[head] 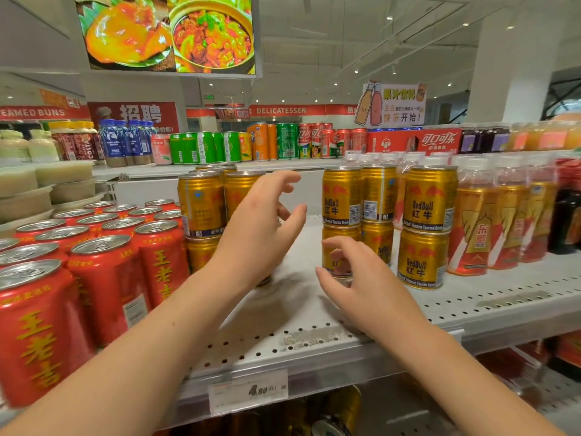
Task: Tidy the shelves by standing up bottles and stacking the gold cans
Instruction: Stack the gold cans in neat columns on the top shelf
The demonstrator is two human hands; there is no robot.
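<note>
White perforated shelf lay nearest. Above it, the left hand and right hand hovered apart, fingers spread, gripping nothing, seemingly poised at the gap between gold cans stacked two-high on either side. Bottles stood upright beyond.

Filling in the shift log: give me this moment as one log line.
left hand: open, in gap between Red Bull can stacks | right hand: open, before lower Red Bull can | held: nothing seen | stacks: two high
</note>
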